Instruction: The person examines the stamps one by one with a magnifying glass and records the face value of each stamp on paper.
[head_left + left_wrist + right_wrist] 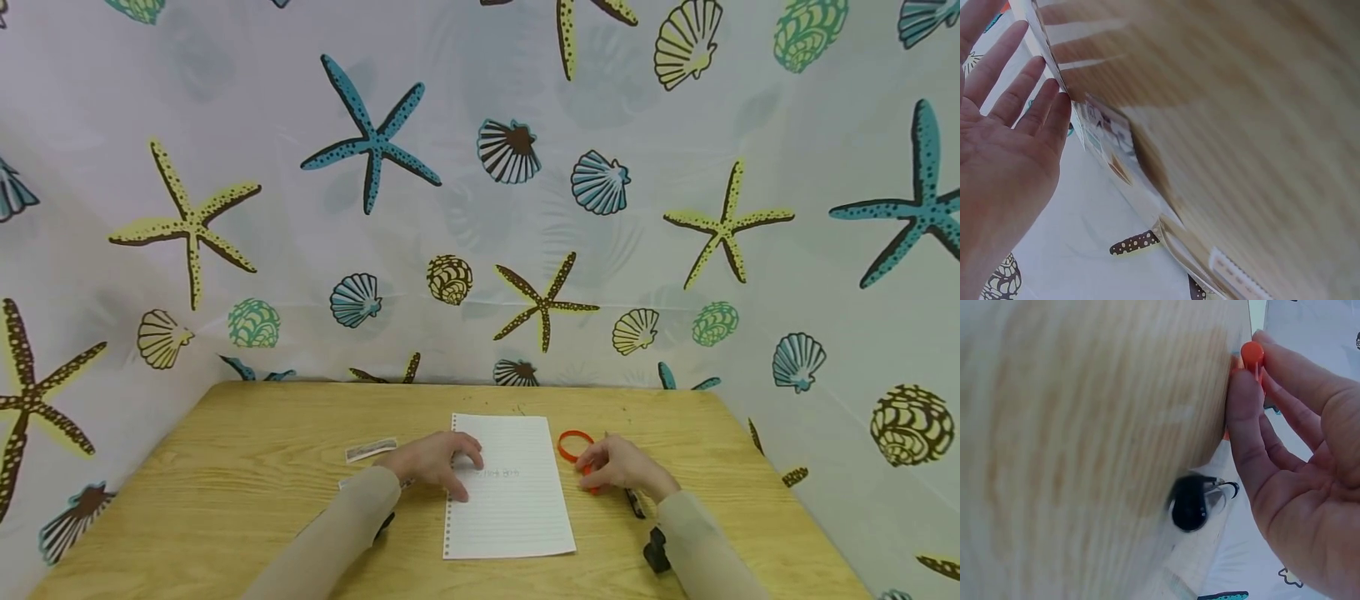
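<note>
My right hand [622, 467] pinches the red handle of a magnifying glass [575, 432] between thumb and fingers, right of the paper. In the right wrist view the handle's round end [1252, 355] shows at the fingertips. My left hand [431, 458] is at the left edge of a lined sheet of paper [510, 521], fingers spread and nothing gripped. Faint handwriting runs across the sheet's middle. The left wrist view has this hand's fingers [1010, 103] extended near the paper's edge.
A picture strip [371, 450] lies beyond my left forearm, with another partly hidden by it. Close to my right wrist is a black, pen-like object [635, 503]. A patterned curtain [465, 208] hangs behind the wooden table [247, 450].
</note>
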`<state>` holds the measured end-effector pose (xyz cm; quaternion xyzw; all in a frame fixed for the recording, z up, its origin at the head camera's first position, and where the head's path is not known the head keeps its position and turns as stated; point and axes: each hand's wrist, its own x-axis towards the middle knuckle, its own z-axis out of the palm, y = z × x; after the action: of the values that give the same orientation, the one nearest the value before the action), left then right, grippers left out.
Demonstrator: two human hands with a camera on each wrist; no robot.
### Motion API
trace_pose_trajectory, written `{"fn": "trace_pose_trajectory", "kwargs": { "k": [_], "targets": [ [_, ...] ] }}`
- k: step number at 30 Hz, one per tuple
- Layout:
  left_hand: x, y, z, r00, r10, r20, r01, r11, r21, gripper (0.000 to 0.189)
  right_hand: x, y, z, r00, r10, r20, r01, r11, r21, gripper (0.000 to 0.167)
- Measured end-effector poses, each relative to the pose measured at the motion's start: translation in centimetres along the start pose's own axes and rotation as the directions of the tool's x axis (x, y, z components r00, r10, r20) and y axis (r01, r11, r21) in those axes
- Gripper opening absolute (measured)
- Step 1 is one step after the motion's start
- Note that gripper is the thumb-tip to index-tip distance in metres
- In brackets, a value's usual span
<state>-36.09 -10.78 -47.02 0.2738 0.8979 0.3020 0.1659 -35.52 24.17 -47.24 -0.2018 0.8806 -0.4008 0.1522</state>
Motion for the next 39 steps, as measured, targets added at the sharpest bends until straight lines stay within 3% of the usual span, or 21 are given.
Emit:
{"fn": "trace_pose_trajectory", "kwargs": {
  "k": [13, 20, 29, 35, 39],
  "targets": [
    [-0.2, -0.2, -0.2, 1.0, 0.021, 0.0, -0.021, 1.0, -0.004, 0.038, 0.0, 0.1, 0.0, 1.0, 0.013, 0.004, -0.013, 0.999, 0.051, 0.021],
    [0.0, -0.8, -0.2, 1.0, 0.027, 0.012, -0.027, 0.999, -0.03, 0.037, -1.0, 0.3, -1.2, 1.0, 0.015, -0.024, -0.013, 0.996, 0.087, 0.022],
    [0.0, -0.8, -0.3, 1.0, 0.017, 0.018, -0.017, 0.999, -0.041, 0.037, -2.2, 2.0, -3.4, 0.995, 0.022, -0.101, -0.023, 1.0, -0.014, 0.022],
    [-0.1, -0.6, -0.3, 1.0, 0.007, 0.025, -0.006, 0.999, -0.046, 0.037, -2.2, 2.9, -3.7, 0.996, 0.016, -0.086, -0.023, 0.996, -0.084, 0.018],
    [0.0, -0.6, -0.2, 1.0, -0.009, 0.026, 0.01, 0.999, -0.042, 0.037, -2.3, 3.4, -3.9, 0.999, 0.011, -0.05, -0.015, 0.997, -0.078, 0.019]
  ]
}}
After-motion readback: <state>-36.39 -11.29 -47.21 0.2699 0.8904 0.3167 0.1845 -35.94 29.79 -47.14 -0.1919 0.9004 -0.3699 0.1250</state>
